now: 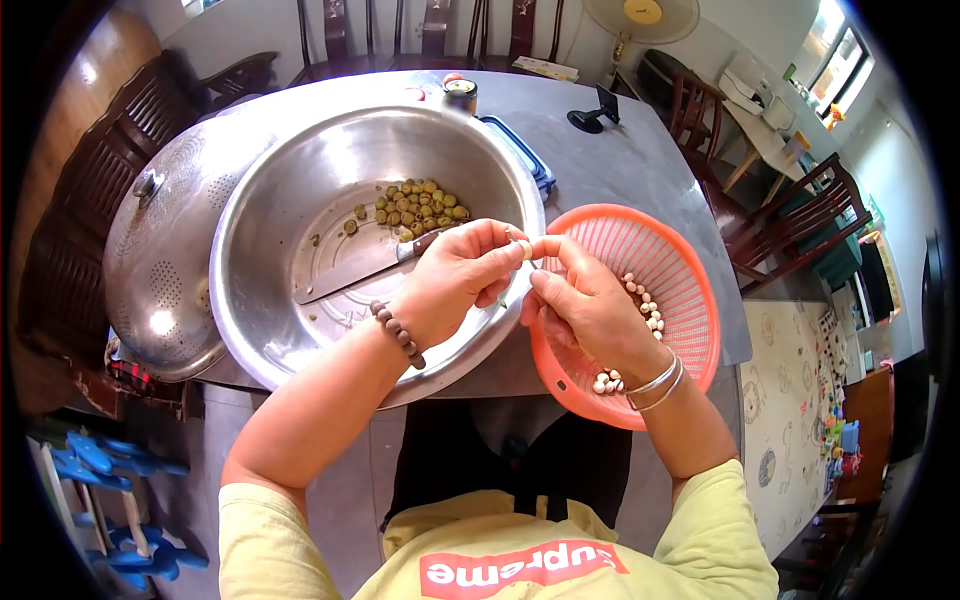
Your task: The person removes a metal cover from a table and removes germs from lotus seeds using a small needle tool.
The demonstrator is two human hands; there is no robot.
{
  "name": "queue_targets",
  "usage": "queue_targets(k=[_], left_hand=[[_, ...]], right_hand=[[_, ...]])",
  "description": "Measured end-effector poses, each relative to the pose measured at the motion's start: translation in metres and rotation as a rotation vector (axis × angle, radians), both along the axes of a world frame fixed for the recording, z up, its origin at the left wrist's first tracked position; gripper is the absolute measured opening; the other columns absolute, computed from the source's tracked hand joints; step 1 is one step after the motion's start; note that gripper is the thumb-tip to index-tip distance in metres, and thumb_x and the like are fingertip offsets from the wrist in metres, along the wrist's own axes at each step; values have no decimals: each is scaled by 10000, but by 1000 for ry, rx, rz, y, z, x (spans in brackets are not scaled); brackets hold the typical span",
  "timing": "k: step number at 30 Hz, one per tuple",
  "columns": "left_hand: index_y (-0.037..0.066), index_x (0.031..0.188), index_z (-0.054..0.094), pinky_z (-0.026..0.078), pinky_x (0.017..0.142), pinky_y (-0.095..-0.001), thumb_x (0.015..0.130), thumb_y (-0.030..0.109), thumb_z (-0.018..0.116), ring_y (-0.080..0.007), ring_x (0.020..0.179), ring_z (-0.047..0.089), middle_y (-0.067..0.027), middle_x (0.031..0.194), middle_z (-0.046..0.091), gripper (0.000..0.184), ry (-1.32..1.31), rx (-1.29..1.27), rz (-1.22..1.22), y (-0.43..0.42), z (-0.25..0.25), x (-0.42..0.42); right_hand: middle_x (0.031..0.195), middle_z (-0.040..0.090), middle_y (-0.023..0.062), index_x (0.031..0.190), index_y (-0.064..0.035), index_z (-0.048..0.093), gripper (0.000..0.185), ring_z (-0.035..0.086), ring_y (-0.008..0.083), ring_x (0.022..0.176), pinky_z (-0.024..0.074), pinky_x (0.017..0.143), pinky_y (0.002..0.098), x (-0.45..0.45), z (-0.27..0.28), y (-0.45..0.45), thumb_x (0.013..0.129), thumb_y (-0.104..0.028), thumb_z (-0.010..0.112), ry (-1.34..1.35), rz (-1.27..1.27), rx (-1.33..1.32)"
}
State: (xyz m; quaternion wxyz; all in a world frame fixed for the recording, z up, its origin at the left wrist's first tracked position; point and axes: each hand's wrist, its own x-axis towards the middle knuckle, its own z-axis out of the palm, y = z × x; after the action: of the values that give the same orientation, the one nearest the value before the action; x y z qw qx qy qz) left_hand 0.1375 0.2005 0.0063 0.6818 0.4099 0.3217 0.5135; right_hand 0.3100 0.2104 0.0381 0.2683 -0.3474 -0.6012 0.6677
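Over the right rim of the large steel basin [240, 190], my two hands meet at the fingertips. My left hand [462, 268] pinches a small pale lotus seed [526, 250]. My right hand [585, 295] is closed against the same seed, thumb and forefinger at its other side. In the basin lies a pile of greenish-brown lotus seeds [420, 205] in their shells. A knife [350, 275] rests there too, its dark handle partly behind my left hand. Below my right hand, an orange plastic basket [700, 290] holds several whitish peeled seeds [645, 302].
A perforated steel lid [165, 250] leans at the basin's left. Behind the basin are a small jar [460, 94] and a blue-rimmed container [525, 150]. A black stand [595, 112] is on the grey table [640, 170]. Wooden chairs [815, 205] surround it.
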Motion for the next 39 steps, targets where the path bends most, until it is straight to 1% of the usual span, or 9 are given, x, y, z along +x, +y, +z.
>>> queue_targets(k=[7,12,17,21,26,28,31,32,39], left_hand=[[83,896,534,312,486,-158,870,187,542,-18,549,416,51,679,493,107,60,-23,67,-1,1,1],[68,900,517,328,490,-166,882,194,522,-24,552,418,48,677,483,127,140,-1,89,0,-2,3],[51,897,496,346,492,-179,886,144,511,-26,567,416,43,680,460,95,358,203,49,-3,5,3],[47,893,494,344,487,-181,871,141,535,-32,566,421,32,679,461,105,345,159,22,-1,-1,2],[60,834,515,337,477,-173,869,181,539,-45,553,414,10,698,488,128,-14,65,282,15,-8,-23],[45,882,537,327,463,-162,890,219,505,-36,553,414,9,711,500,177,-148,-16,201,14,-2,-27],[17,1006,560,323,475,-154,903,253,479,-31,560,401,2,750,520,269,-212,-82,-18,12,-3,-19],[10,1028,562,334,490,-151,902,244,480,-32,583,417,1,776,531,277,-236,-96,-82,11,-4,-18],[54,921,552,367,511,-146,846,177,579,-34,616,472,23,746,539,147,-226,-215,-112,6,4,-4]], right_hand=[[670,550,26,1188,8,437,323,501,57,602,394,538,192,-1,0,-3,887,-109,425,-38,-1,105],[664,552,37,1199,14,440,340,514,71,601,413,557,214,5,-6,-1,883,-112,425,-145,20,220],[654,553,44,1216,2,426,353,522,89,589,420,563,233,8,3,-4,880,-106,422,-212,48,293],[641,551,64,1228,1,400,368,536,123,584,428,569,256,6,-1,-5,874,-97,424,-279,25,423],[674,556,82,1197,12,416,347,547,134,604,438,593,255,16,0,-10,865,-87,442,-338,108,359],[672,519,2,1194,27,420,331,488,49,614,408,580,188,20,-2,-11,879,-71,431,-267,77,379],[664,541,23,1166,35,445,326,529,69,645,435,614,218,20,3,-3,876,-112,458,-117,-43,333],[637,490,-20,1151,41,453,328,479,42,613,408,582,197,18,11,-5,869,-121,490,-115,-64,310],[586,367,-35,1052,19,506,292,368,48,550,336,513,199,5,4,4,793,-80,596,-86,-83,452]])
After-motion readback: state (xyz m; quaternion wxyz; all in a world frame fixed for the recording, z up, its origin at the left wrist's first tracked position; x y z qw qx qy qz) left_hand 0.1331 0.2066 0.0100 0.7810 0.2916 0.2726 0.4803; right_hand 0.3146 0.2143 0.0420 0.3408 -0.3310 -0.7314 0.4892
